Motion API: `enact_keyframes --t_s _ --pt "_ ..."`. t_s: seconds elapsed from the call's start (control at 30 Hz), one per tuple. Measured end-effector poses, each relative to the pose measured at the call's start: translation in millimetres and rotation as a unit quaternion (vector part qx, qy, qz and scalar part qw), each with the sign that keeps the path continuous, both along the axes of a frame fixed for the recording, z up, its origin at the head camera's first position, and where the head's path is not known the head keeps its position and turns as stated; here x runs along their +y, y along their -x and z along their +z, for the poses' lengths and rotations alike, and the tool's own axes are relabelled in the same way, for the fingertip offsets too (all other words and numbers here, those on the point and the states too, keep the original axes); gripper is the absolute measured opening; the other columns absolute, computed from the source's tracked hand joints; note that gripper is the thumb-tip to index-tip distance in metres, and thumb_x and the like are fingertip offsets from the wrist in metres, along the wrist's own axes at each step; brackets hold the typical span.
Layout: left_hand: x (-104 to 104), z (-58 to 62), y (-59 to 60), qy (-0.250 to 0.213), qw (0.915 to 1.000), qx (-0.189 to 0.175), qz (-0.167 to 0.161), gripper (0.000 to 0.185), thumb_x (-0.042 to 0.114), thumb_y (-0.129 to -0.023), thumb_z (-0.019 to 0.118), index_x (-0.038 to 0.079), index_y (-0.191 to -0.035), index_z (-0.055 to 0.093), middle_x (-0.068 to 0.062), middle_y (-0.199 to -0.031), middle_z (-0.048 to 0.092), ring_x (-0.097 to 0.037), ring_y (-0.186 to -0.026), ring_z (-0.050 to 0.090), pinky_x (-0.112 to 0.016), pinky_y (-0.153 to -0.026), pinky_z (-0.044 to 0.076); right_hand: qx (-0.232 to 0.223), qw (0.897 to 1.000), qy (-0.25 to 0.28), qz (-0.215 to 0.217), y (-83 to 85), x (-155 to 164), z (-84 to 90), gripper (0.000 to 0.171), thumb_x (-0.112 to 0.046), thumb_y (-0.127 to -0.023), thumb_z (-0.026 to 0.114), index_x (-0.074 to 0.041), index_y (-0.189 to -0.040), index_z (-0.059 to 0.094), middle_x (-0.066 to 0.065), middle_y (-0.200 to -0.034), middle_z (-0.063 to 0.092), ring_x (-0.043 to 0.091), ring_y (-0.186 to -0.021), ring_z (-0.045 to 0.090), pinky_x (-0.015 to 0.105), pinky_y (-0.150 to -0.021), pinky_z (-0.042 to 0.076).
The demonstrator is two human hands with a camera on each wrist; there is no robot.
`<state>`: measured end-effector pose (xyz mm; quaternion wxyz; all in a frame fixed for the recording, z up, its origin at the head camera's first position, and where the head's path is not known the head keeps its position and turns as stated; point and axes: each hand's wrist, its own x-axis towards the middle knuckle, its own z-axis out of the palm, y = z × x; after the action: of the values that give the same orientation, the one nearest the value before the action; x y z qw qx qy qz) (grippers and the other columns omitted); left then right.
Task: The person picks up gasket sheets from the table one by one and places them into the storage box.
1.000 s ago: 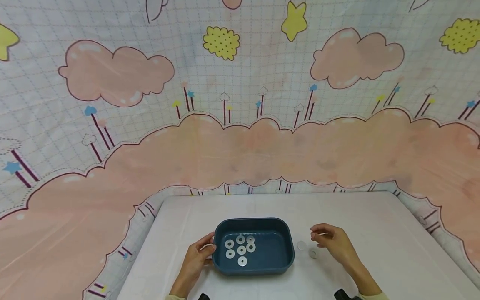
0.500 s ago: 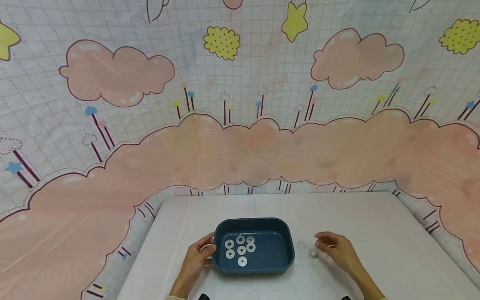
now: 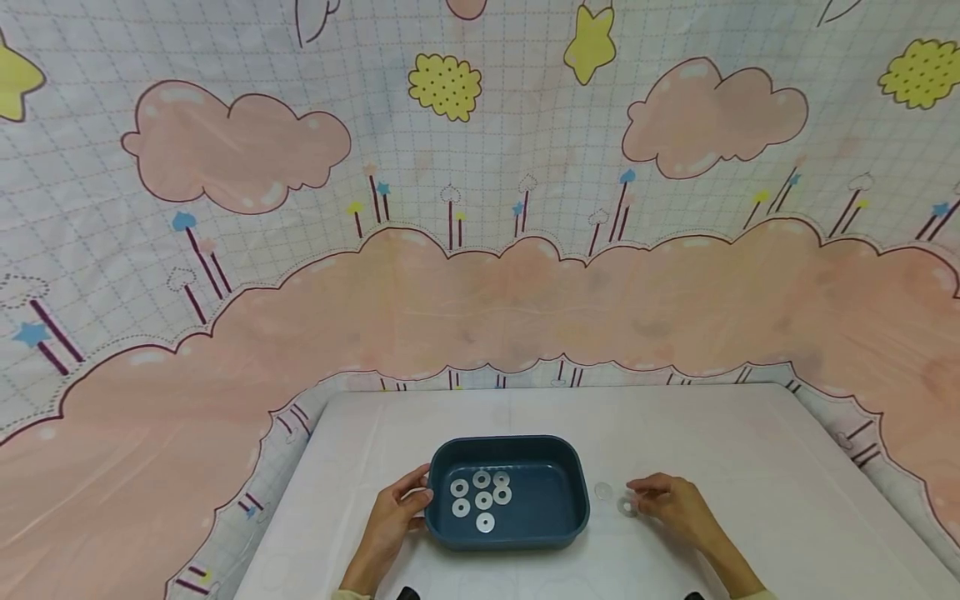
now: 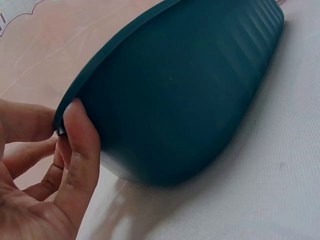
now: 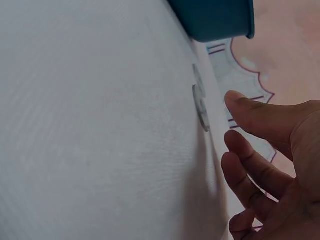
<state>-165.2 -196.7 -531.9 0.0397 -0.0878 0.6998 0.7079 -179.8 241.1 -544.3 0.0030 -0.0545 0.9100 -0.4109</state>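
Six washers (image 3: 482, 497) lay inside the blue tray (image 3: 558, 533) on the white table (image 3: 750, 450). Left hand (image 3: 392, 521) gripped the tray's left rim (thumb over the edge). Right hand (image 3: 670, 503), fingers loosely extended, reached a washer on the table (image 3: 626, 506), another (image 3: 603, 491) just beside.

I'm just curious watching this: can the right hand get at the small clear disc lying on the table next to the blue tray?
Probably yes. The right hand hovers beside the nearer disc, fingertips almost at it, with only bare table between. The tray sits off to the side, not in the way.
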Motion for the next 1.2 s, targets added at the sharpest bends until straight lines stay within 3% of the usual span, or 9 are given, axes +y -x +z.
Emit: enact_keyframes --t_s 0.2,0.5,0.93,1.2 --pt "1.0 2.7 -0.8 -0.003 1.0 0.0 -0.002 0.049 0.001 -0.091 0.062 -0.001 -0.139 0.052 -0.011 -0.113 0.053 -0.014 -0.086 0.061 -0.028 -0.06 0.054 0.011 0.999 -0.021 0.028 1.0 2.3 -4.9 0.026 -0.02 -0.075 0.081 -0.015 -0.1 0.077 -0.002 -0.098 0.07 0.002 -0.084 0.056 0.021 -0.075 0.046" --pt "-0.1 2.2 0.9 -0.005 1.0 0.005 -0.006 0.05 0.003 -0.091 0.062 -0.001 -0.139 0.052 -0.007 -0.11 0.053 -0.012 -0.083 0.061 -0.027 -0.059 0.053 0.035 0.995 -0.05 0.075 1.0 4.7 -3.5 0.032 -0.025 -0.073 0.082 -0.014 -0.103 0.077 -0.001 -0.101 0.067 0.011 -0.088 0.056 0.022 -0.076 0.045" --pt "2.3 4.1 -0.3 -0.004 1.0 -0.002 0.003 0.05 0.002 -0.091 0.062 0.0 -0.139 0.052 -0.011 -0.114 0.053 -0.013 -0.085 0.061 -0.027 -0.058 0.052 -0.004 0.998 -0.047 0.039 4.7 2.9 -5.4 0.026 -0.016 -0.072 0.083 -0.018 -0.096 0.076 -0.004 -0.098 0.065 0.01 -0.089 0.053 0.024 -0.078 0.044" --pt "1.7 2.4 -0.7 -0.001 1.0 -0.008 0.003 0.051 0.002 -0.09 0.062 0.0 -0.14 0.051 -0.009 -0.113 0.054 -0.013 -0.085 0.061 -0.026 -0.059 0.052 -0.02 0.999 -0.018 0.033 2.4 2.9 -7.6 0.026 -0.009 -0.074 0.081 -0.014 -0.097 0.068 -0.003 -0.094 0.066 0.004 -0.085 0.053 0.022 -0.077 0.046"
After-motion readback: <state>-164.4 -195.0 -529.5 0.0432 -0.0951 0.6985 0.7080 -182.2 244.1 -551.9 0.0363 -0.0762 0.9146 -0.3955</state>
